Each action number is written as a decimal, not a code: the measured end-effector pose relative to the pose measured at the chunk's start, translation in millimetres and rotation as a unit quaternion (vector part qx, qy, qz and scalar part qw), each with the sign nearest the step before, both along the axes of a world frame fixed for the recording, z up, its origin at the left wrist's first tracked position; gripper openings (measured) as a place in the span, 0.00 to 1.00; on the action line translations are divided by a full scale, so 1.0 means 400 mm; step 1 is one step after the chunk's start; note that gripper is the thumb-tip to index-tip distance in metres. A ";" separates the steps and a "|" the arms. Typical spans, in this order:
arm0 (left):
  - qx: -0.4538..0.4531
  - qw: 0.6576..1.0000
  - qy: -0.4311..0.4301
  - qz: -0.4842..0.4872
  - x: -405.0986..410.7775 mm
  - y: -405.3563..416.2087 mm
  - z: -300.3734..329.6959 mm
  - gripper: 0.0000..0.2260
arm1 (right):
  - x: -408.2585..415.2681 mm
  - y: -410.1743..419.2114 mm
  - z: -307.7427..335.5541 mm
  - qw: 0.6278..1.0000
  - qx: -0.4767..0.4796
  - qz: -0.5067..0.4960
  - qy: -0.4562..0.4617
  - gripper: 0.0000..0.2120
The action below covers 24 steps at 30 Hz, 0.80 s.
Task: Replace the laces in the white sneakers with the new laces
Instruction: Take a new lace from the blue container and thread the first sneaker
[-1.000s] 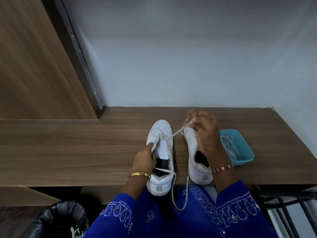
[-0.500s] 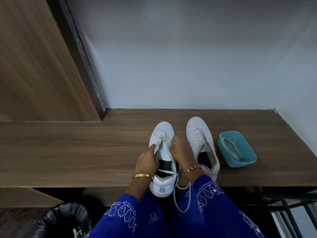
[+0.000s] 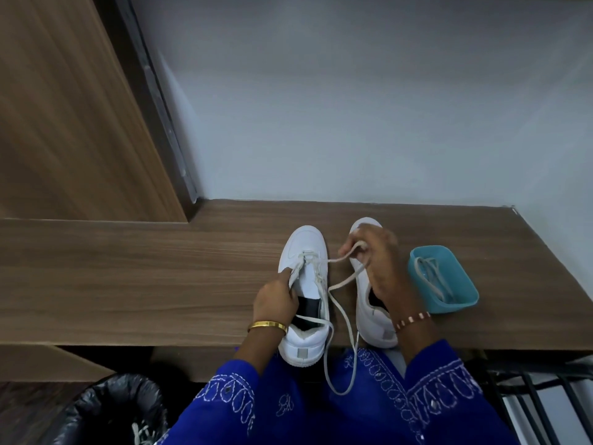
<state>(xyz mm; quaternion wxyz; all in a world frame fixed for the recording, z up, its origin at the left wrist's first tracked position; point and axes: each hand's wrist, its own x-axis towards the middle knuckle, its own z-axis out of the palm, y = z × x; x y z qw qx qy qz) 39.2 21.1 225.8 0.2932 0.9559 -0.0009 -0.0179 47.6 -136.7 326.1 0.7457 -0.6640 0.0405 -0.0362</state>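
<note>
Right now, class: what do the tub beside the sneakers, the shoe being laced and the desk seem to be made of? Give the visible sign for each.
Blue tub: probably plastic; uniform colour, smooth moulded walls, rounded corners.
Left sneaker: looks like smooth leather or synthetic; matte white, stitched panels. Which one cannot be told.
Desk: wood-grain finish, likely laminate or veneer; even streaks, flat low sheen.

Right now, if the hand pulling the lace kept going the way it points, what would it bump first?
The right hand points away over the right sneaker; past its toe, probably bare wooden table, then the wall.
</note>
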 end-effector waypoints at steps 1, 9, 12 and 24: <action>-0.004 1.000 -0.002 0.000 0.000 0.000 0.001 0.19 | 0.008 0.001 -0.016 0.997 -0.070 0.004 0.037 0.15; -0.046 0.999 -0.015 0.015 -0.005 0.006 -0.003 0.19 | 0.044 0.059 -0.188 0.882 -0.457 0.037 0.112 0.06; -0.067 0.997 -0.021 0.030 -0.006 0.007 -0.003 0.17 | 0.047 0.078 -0.219 0.876 -0.471 0.034 0.103 0.08; -0.094 0.992 -0.012 0.089 -0.008 -0.003 -0.005 0.14 | 0.037 0.054 -0.254 0.828 -0.542 0.048 0.132 0.09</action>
